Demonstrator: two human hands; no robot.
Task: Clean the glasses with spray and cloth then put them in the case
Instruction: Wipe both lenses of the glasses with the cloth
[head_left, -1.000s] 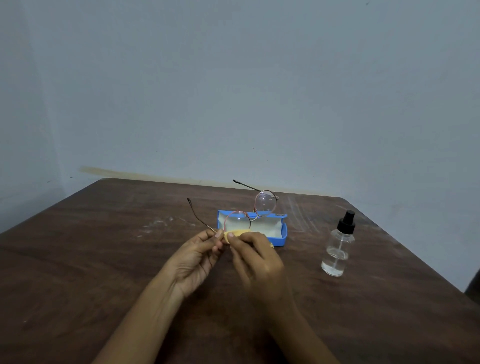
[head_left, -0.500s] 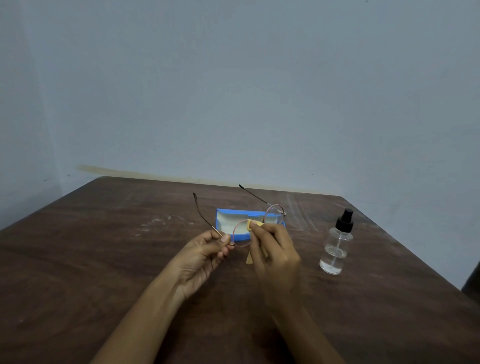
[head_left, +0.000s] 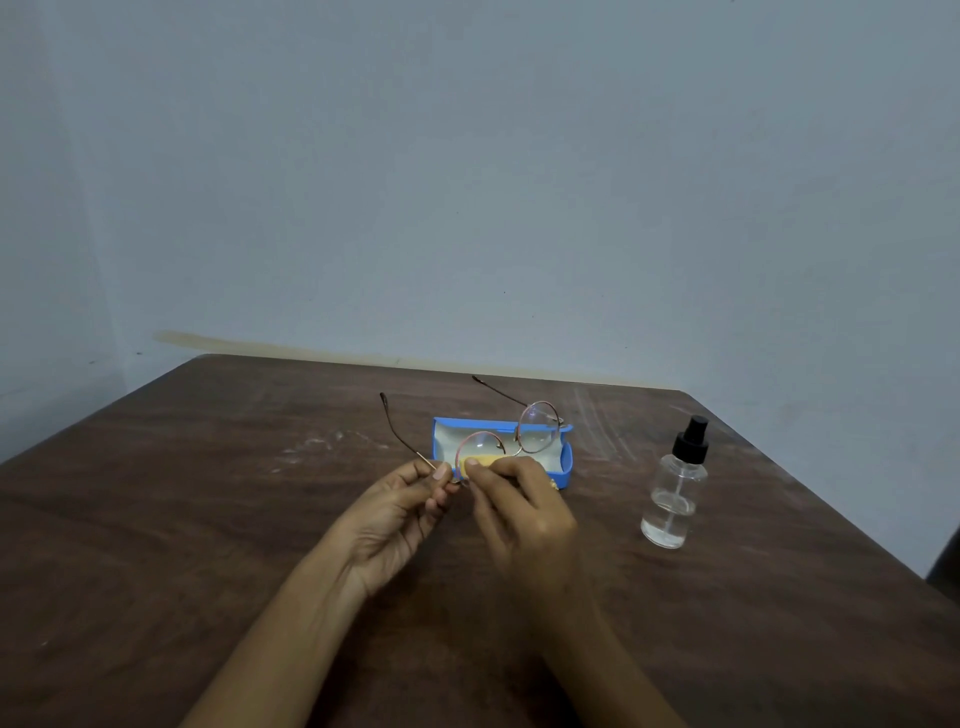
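The left hand (head_left: 402, 512) closes its grip on the glasses (head_left: 511, 436), thumb and fingertips pinched at the hinge end of the near lens, with the frame held up off the tabletop (head_left: 182, 519) and both temples pointing away toward the wall. The right hand (head_left: 519, 512) pinches the yellow cloth (head_left: 480, 461) against the lower part of that same near lens. Half a second ago the cloth sat higher, near the bridge, and a corner of it hung below the fingers; now it has slid down to the lens's lower rim and shows only as a short yellow strip above the fingertips. The glasses have also tipped, so the far lens stands clear and higher than before. Just behind the hands the blue case (head_left: 563, 462) lies open on the tabletop, pale lining showing. The spray bottle (head_left: 672, 499) stands upright well off to the right, unmoved, a little clear liquid in its bottom.
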